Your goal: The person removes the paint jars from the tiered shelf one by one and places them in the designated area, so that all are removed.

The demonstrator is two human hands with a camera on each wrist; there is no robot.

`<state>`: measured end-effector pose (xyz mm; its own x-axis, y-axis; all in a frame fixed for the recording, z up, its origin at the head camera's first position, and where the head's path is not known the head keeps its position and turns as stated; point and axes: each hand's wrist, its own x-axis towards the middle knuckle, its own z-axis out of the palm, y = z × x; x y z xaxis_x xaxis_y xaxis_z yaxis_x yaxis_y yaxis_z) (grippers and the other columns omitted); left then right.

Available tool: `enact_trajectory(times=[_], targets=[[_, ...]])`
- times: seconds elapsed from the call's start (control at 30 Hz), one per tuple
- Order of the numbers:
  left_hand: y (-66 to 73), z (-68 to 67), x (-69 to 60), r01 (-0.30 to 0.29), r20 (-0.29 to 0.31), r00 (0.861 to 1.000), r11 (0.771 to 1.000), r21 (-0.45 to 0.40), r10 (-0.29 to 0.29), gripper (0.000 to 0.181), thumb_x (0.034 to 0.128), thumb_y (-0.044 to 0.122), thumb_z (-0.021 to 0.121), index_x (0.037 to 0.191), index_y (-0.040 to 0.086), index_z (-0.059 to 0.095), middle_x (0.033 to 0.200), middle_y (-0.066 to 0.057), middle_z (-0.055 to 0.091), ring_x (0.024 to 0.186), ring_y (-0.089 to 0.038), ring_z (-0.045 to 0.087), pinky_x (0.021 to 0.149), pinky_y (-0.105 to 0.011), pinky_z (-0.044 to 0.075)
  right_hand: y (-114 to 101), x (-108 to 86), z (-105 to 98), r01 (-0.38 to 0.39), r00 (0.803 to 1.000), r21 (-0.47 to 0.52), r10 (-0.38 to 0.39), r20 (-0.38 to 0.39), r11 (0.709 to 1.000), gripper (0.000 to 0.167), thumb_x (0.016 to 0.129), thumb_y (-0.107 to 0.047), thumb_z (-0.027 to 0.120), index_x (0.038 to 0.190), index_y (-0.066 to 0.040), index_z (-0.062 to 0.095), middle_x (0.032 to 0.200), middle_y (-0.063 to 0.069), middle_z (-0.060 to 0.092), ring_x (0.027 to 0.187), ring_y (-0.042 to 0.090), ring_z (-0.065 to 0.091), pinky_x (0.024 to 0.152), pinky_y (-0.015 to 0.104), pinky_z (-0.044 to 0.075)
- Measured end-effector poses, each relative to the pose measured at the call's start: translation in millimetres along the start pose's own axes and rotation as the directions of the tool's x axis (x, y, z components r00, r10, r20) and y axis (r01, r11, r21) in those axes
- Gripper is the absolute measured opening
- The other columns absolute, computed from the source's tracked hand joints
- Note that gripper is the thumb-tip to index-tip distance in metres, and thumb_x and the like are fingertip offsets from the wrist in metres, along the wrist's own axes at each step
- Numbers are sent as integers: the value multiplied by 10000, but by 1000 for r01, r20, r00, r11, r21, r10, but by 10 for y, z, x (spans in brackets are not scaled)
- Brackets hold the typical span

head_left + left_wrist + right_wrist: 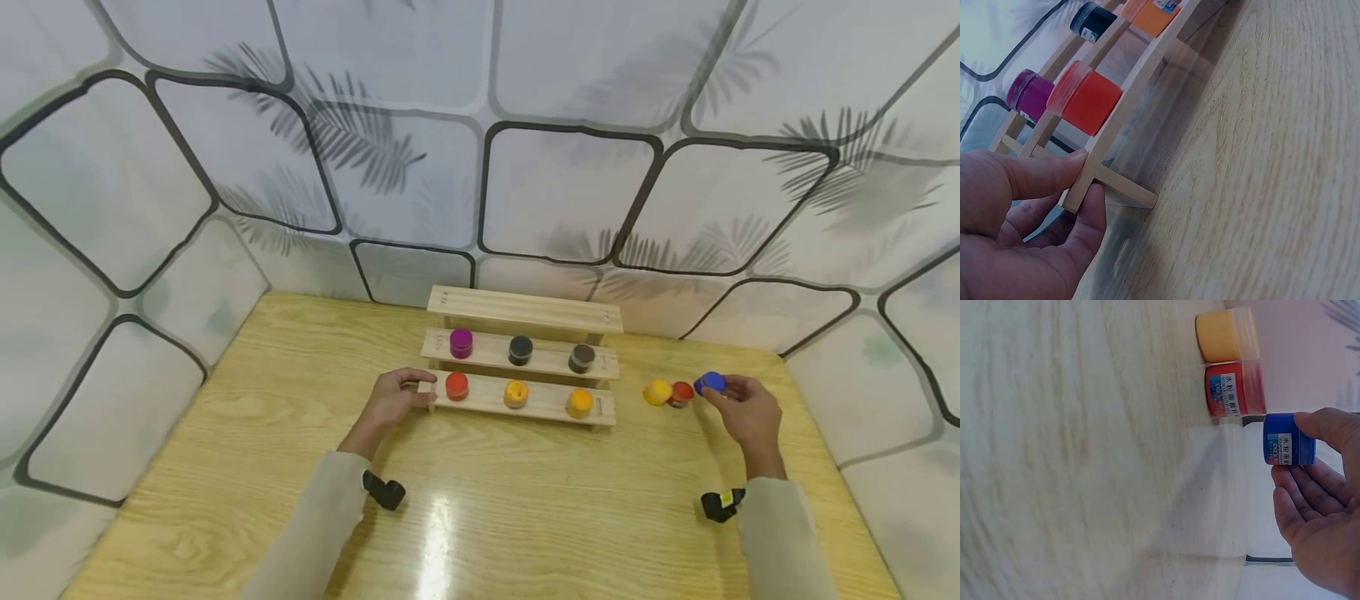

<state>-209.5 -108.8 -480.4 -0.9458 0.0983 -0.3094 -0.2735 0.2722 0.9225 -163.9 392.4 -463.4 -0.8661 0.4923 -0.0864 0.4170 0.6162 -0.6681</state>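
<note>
My left hand (395,395) pinches the left end of the bottom step of a wooden tiered rack (525,311), thumb above and fingers beneath. A blue paint jar (1280,440) is held between the thumb and fingers of my right hand (752,414), raised off the table. Beside it stand a red paint jar (1225,391) and a yellow paint jar (1222,336), touching each other. On the bottom step sit another red jar (1088,100), an orange-yellow jar (516,393) and a yellow-orange jar (580,403). The middle step bears a purple jar (461,342), a dark green-black jar (520,350) and a brown jar (581,358).
The rack and loose jars stand on a light wooden table (480,508). Behind and at both sides rises a pale patterned curtain-like wall (570,192) that meets the table's back edge. A dark camera (386,492) is strapped to the left wrist, and another camera (722,505) to the right.
</note>
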Motion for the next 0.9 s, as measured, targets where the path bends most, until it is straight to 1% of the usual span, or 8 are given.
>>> enact_trajectory(times=[0.07,0.17,0.2,0.27,0.4,0.57,0.8,0.9], targets=[[2,2,2,4,0,1000,1000,-2,-4,272,838,52,696,1106,22,663,1337,-148,508,909,-175,440,726,-252,424,40,9,22,-7,1000,-5,7,7,1000,592,887,-370,633,1300,35,509,1257,261,571,873,87,555,625,111,383],[1,4,6,8,-2,1000,1000,-6,-8,272,834,48,699,1102,21,663,1301,-145,522,861,-166,424,702,-262,415,91,27,52,-11,1000,-5,11,21,1000,605,891,-372,630,1303,50,500,1264,283,556,1004,259,574,601,117,387],[2,4,7,9,-3,1000,1000,-7,-9,272,833,48,700,1101,22,663,1300,-144,521,860,-165,425,702,-262,415,105,31,63,-12,1000,-7,12,22,1000,600,891,-368,630,1302,51,501,1263,283,557,993,252,580,592,108,388],[-2,5,12,10,-5,1000,1000,-13,-10,271,829,44,703,1096,21,665,1291,-143,526,849,-163,426,697,-263,413,121,31,82,-8,1000,-11,8,19,1000,584,890,-356,635,1292,49,510,1255,277,565,878,121,584,584,90,389],[-11,3,18,8,-7,1000,1000,-22,-8,269,827,43,705,1092,20,666,1305,-142,529,861,-162,437,705,-251,416,123,5,116,9,1000,-11,-9,13,1000,539,886,-325,649,1264,42,534,1229,267,586,697,-141,414,596,69,388],[-20,2,16,11,-7,1000,1000,-18,-11,269,831,48,703,1096,24,667,1330,-136,525,914,-166,447,735,-233,422,117,-19,126,17,999,-10,-17,42,1000,552,885,-328,651,1253,65,525,1210,283,587,688,-148,400,587,82,397],[-5,3,9,12,-4,1000,1000,-12,-12,270,834,53,700,1101,29,666,1351,-140,510,961,-185,443,778,-251,418,122,-39,141,26,999,-37,-25,40,999,533,891,-300,645,1256,69,526,1234,291,578,683,-168,378,583,58,385],[-6,4,13,17,-4,1000,1000,-14,-17,269,834,49,699,1100,28,665,1342,-138,514,946,-181,437,767,-249,413,121,-35,132,31,998,-49,-28,57,998,549,890,-302,649,1262,79,515,1240,300,569,756,-28,544,580,66,395]])
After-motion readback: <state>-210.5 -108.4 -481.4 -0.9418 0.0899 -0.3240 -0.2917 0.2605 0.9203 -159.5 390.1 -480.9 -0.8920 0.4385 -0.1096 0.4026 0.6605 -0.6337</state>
